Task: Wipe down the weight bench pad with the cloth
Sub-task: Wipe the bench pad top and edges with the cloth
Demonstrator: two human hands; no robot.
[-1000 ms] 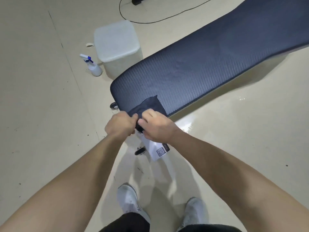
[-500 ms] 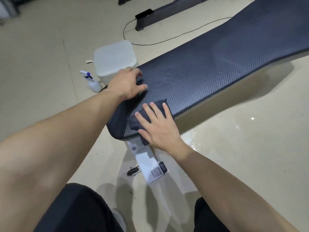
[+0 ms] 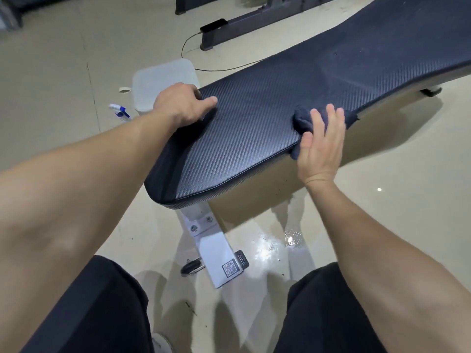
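Note:
The black textured weight bench pad (image 3: 267,118) runs from the near centre up to the far right. A dark blue cloth (image 3: 303,118) lies bunched on the pad's right edge and hangs over its side. My right hand (image 3: 321,146) presses flat on the cloth, fingers spread and pointing away from me. My left hand (image 3: 182,104) rests on the pad's left edge near its near end, fingers curled over the rim, thumb on top.
A white bench leg (image 3: 216,253) with a QR sticker and a small wheel stands below the pad. A translucent lidded bin (image 3: 163,80) and a spray bottle (image 3: 119,112) sit on the floor left of the bench. A wet patch (image 3: 275,245) shines on the floor. A cable (image 3: 216,70) and dark frames lie beyond.
Both hands left the pad's near end. My right hand slid the cloth along the right edge, farther up the pad; my left hand moved to the left edge. I am lower and closer.

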